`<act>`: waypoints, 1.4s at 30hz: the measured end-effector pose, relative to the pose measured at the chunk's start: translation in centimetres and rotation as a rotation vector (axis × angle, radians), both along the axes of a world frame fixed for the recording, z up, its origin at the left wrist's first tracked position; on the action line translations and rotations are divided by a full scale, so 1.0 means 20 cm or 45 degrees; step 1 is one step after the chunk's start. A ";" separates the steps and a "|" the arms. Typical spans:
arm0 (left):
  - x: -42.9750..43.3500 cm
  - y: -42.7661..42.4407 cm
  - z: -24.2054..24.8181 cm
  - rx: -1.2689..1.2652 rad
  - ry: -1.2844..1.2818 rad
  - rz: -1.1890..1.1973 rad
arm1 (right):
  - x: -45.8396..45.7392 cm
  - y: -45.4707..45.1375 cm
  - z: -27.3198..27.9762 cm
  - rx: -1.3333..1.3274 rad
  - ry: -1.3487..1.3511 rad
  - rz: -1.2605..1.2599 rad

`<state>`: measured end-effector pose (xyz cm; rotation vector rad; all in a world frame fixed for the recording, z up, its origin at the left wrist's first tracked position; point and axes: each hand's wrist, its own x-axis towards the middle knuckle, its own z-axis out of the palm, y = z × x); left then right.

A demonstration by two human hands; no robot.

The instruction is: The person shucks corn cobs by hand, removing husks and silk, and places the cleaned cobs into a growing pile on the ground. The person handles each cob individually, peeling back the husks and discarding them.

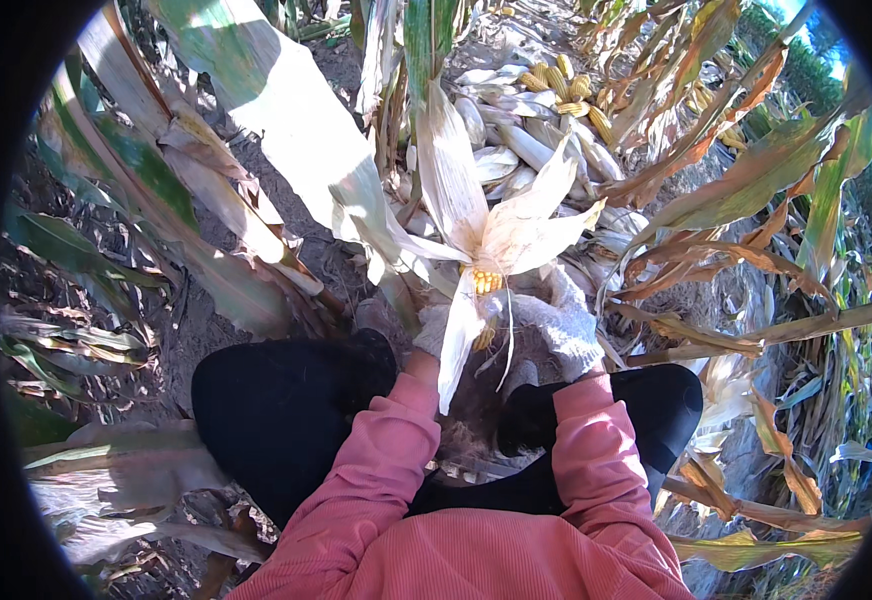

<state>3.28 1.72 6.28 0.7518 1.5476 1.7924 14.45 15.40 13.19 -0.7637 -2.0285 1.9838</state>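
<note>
An ear of corn [487, 281] with yellow kernels is held between my knees, its pale dry husk [515, 244] spread open above it. My left hand [431, 330], in a whitish knit glove, grips the ear from the left, partly hidden by a hanging strip of husk [460, 337]. From the right, my right hand [556, 326], gloved alike, has its fingers across the ear below the spread husk. More kernels show beneath those fingers. Thin pale strands dangle beside the ear.
Beyond my hands lies a heap of ears in husks [526, 142], with several bare yellow ears [560, 82] on its far side. Dry corn stalks and leaves [751, 187] crowd the right. A broad leaf [286, 97] slants in from upper left. My bent knees [278, 405] flank the work.
</note>
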 end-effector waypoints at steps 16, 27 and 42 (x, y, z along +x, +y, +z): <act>0.17 -0.03 -0.15 0.074 -0.232 -0.025 | -0.04 -0.14 -0.06 0.031 0.278 -0.666; 0.14 -0.01 -0.15 0.044 -0.164 -0.028 | -0.07 -0.09 -0.02 -0.427 0.564 -0.370; 0.12 0.01 0.08 0.136 -1.034 0.083 | -0.04 -0.04 -0.01 1.182 0.346 -0.100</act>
